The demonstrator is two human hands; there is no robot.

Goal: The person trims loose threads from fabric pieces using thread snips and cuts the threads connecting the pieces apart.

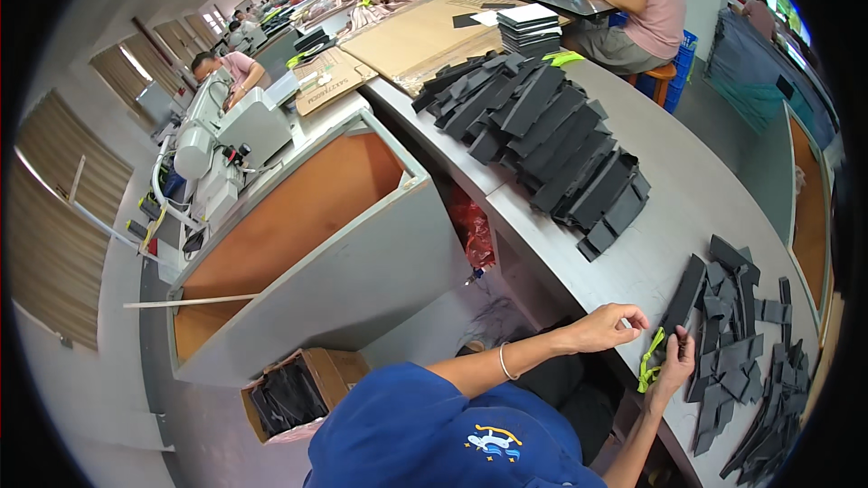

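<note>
My right hand (674,363) is at the table's near edge, its fingers closed on the lower end of a dark grey fabric strip (684,294). The strip points away from me, beside a loose pile of similar dark pieces (728,334). Next to the fingers is a bright yellow-green item (651,360) with a looped outline; its kind is unclear. My left hand (608,327), a bracelet on its wrist, is raised just left of the strip. Its fingers curl toward the thumb in a pinch, and anything between them is too small to make out.
A large stack of dark grey folded pieces (551,136) covers the table's middle. Left of me are a grey cabinet (334,262) and a cardboard box (339,375) of black material on the floor. A co-worker (653,0) sits at the far end; sewing machines (226,126) stand left.
</note>
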